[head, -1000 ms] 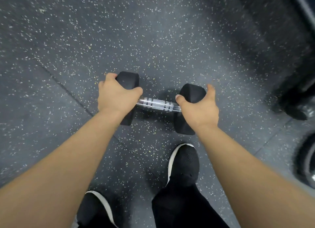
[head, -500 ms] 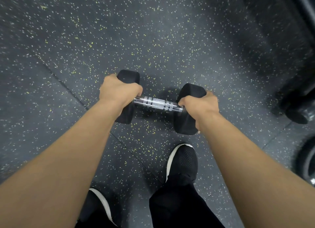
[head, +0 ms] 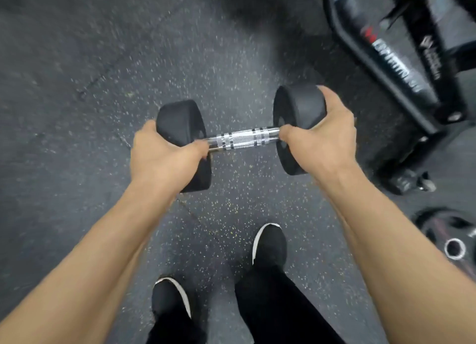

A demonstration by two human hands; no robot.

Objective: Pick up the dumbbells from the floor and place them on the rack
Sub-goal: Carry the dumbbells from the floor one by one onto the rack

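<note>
The floor (head: pixel 77 163) is dark rubber matting flecked with pale and yellowish specks, with a thin seam running across it. Beyond the right hand's fingers stands a black metal frame (head: pixel 381 68) of square tubing with blurred white and red lettering; whether it is the rack cannot be told. Below the right forearm lies a round dark weight plate (head: pixel 438 227) with a shiny steel ring at its hole. Two black knit shoes with white soles sit under the arms, the right shoe (head: pixel 269 245) ahead of the left shoe (head: pixel 168 296). The dumbbell (head: pixel 242 139) is held up off the floor between both hands, its heads matte black and blocky with rounded edges, its handle bright chrome with knurled bands and dark grooves. The left hand (head: pixel 164 158) wraps its fingers around the left head, thumb on the handle end. The right hand (head: pixel 319 140) cups the right head the same way, fingers curled over its outer face.
</note>
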